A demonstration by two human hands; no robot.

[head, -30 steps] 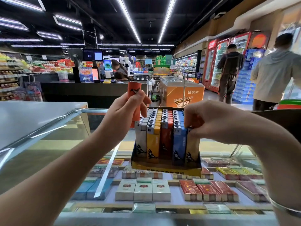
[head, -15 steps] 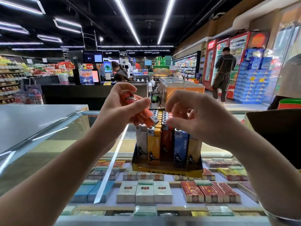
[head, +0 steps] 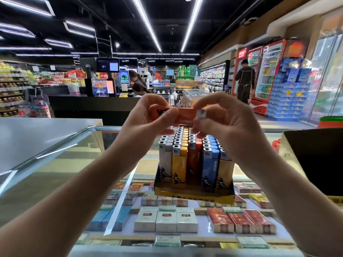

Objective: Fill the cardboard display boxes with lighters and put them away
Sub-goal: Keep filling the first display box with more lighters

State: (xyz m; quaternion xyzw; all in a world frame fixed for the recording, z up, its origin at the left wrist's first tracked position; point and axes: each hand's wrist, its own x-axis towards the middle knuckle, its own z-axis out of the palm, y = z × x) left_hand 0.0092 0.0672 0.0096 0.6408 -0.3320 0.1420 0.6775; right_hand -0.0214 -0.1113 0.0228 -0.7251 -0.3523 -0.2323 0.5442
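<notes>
Bench (head: 55, 164): glass-topped display case carrying the box; cartons of packaged goods show beneath the pane. The surface looks smooth, so the box would likely slide if nudged.
Display box (head: 193, 195): low cardboard tray, upright on the bench directly below both hands. It appears packed nearly full with standing lighters (head: 193, 160) in white, yellow, red and blue columns. Judged light but soft-walled; best lifted by the base with both hands, not by the thin front lip.
Left hand (head: 146, 119): grip clenched around the printed bottom end of the orange lighter, thumb across its face.
Right hand (head: 224, 117): grip pinching the lighter's head end, fingertips at the metal cap.
Orange lighter (head: 183, 114): held level between both hands, above the rear rows, clear of the box. Judged light, rigid, smooth-sided plastic, prone to slipping; the body is the safer hold, keeping pressure off the cap and valve.
Step in hand: judged to be turning it upright for insertion.
</notes>
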